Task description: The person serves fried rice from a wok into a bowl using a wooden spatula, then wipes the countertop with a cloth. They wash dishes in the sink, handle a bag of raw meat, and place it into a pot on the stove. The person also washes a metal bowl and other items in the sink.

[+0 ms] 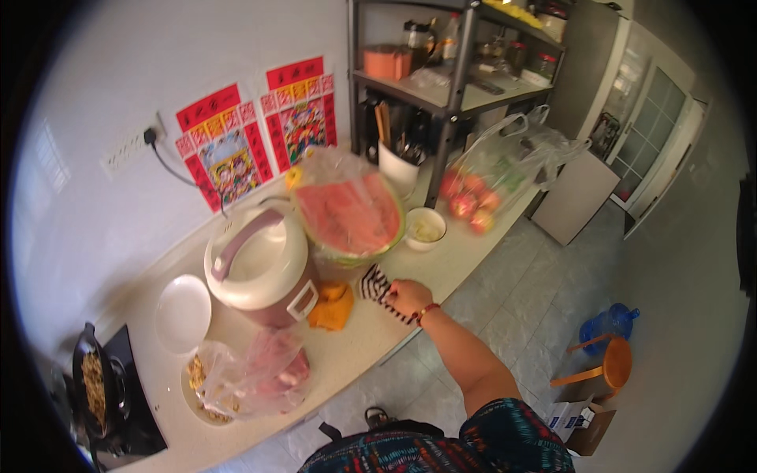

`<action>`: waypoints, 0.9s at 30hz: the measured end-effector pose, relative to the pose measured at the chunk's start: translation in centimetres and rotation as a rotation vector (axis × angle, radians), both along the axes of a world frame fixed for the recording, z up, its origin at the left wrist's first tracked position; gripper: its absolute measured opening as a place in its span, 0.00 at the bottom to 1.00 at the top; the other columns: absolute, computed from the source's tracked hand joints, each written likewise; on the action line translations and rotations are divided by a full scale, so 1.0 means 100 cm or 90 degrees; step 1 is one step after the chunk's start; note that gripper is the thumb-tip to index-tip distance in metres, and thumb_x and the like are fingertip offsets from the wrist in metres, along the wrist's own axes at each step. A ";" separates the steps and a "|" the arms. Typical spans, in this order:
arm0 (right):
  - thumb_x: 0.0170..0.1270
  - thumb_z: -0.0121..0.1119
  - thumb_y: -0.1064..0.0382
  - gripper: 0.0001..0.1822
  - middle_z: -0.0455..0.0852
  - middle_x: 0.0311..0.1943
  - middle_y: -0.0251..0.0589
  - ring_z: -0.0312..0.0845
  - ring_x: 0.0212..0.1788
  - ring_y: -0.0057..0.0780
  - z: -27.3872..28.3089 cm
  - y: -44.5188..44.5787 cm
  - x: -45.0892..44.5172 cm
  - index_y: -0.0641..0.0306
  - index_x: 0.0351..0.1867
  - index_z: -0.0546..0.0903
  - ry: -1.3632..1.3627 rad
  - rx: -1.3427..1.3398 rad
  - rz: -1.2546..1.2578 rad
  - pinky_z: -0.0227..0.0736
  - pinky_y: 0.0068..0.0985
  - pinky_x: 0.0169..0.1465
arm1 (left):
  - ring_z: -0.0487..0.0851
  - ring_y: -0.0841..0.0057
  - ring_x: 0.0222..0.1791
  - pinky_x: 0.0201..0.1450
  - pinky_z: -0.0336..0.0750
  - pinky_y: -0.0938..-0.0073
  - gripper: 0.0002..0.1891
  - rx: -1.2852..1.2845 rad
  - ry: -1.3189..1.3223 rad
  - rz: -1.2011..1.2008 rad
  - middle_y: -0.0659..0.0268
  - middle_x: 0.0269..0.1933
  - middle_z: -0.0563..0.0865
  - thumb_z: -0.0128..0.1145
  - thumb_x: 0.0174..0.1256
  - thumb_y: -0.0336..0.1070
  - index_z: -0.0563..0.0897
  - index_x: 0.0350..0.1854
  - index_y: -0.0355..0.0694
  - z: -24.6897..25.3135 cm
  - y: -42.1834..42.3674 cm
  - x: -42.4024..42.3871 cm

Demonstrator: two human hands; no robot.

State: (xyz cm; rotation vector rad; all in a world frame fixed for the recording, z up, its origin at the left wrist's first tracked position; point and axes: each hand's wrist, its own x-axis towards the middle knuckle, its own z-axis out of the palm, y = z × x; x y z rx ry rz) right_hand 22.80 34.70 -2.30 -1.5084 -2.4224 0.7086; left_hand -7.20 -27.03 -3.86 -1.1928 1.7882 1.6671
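Observation:
My right hand (410, 297) is closed on a black-and-white striped cloth (375, 285) at the counter's front edge. An orange cloth (332, 306) lies to its left, beside a white and mauve rice cooker (260, 266). Behind the striped cloth is a cut watermelon (352, 213) under clear plastic wrap, with a small white bowl (425, 229) of pale pieces to its right. Nearer me, a clear plastic bag of raw meat (282, 366) rests partly over a plate of food (198, 378). My left hand is out of view.
A black pan of food (93, 384) sits on the hob (139, 390) at left, near an empty white plate (184, 313). A metal shelf (454, 112) stands on the right, with bagged apples (470, 204) beside it. An orange stool (617, 366) and a blue water bottle (609, 327) are on the floor.

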 end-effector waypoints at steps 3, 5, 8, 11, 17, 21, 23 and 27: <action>0.54 0.59 0.52 0.15 0.83 0.28 0.44 0.79 0.32 0.40 -0.003 -0.003 0.004 0.63 0.32 0.80 0.104 -0.040 0.024 0.72 0.32 0.36 | 0.59 0.85 0.07 0.07 0.56 0.84 0.21 0.032 -0.009 -0.029 0.77 0.10 0.64 0.42 0.67 0.57 0.70 0.19 0.48 -0.010 0.011 -0.007; 0.54 0.59 0.51 0.17 0.83 0.26 0.44 0.78 0.29 0.37 -0.009 0.000 0.008 0.64 0.32 0.79 0.173 -0.045 -0.019 0.71 0.31 0.34 | 0.59 0.85 0.07 0.07 0.56 0.83 0.21 0.054 -0.011 -0.047 0.77 0.10 0.64 0.42 0.67 0.57 0.70 0.19 0.48 -0.016 0.020 -0.012; 0.55 0.58 0.50 0.18 0.81 0.23 0.45 0.77 0.27 0.35 -0.002 0.000 0.010 0.65 0.31 0.79 0.246 -0.081 -0.063 0.70 0.30 0.33 | 0.60 0.84 0.07 0.07 0.56 0.83 0.21 0.077 -0.014 -0.059 0.77 0.10 0.64 0.41 0.67 0.57 0.70 0.19 0.48 -0.019 0.025 -0.014; 0.55 0.55 0.46 0.21 0.82 0.25 0.48 0.78 0.30 0.40 0.000 0.003 0.013 0.65 0.30 0.80 0.264 -0.110 -0.081 0.70 0.33 0.36 | 0.60 0.84 0.07 0.07 0.56 0.83 0.22 0.093 -0.017 -0.064 0.77 0.10 0.64 0.41 0.67 0.57 0.70 0.19 0.48 -0.020 0.023 -0.014; 0.56 0.59 0.49 0.26 0.80 0.26 0.47 0.79 0.24 0.33 -0.016 0.045 0.026 0.68 0.47 0.71 0.460 -0.232 -0.418 0.72 0.28 0.24 | 0.59 0.83 0.07 0.07 0.56 0.81 0.22 0.022 -0.018 -0.110 0.76 0.09 0.63 0.40 0.67 0.57 0.68 0.18 0.49 -0.017 0.013 -0.004; 0.59 0.57 0.49 0.34 0.77 0.32 0.45 0.78 0.22 0.34 -0.015 0.090 0.028 0.68 0.59 0.58 0.654 -0.337 -0.563 0.75 0.26 0.22 | 0.61 0.82 0.08 0.08 0.56 0.81 0.21 -0.006 -0.032 -0.078 0.75 0.10 0.64 0.41 0.67 0.56 0.68 0.17 0.50 -0.022 0.006 -0.004; 0.59 0.56 0.52 0.34 0.77 0.34 0.47 0.79 0.25 0.36 -0.005 0.102 0.020 0.70 0.60 0.58 0.640 -0.318 -0.637 0.77 0.28 0.24 | 0.65 0.79 0.11 0.12 0.61 0.80 0.20 0.008 -0.026 -0.105 0.72 0.12 0.69 0.42 0.67 0.54 0.70 0.17 0.50 -0.027 -0.012 -0.009; 0.58 0.53 0.62 0.29 0.77 0.39 0.53 0.80 0.28 0.39 -0.012 0.132 0.033 0.74 0.58 0.60 0.566 -0.311 -0.688 0.79 0.30 0.26 | 0.71 0.73 0.20 0.22 0.66 0.76 0.18 -0.058 0.025 -0.242 0.66 0.21 0.74 0.41 0.66 0.51 0.72 0.25 0.43 -0.063 -0.032 -0.034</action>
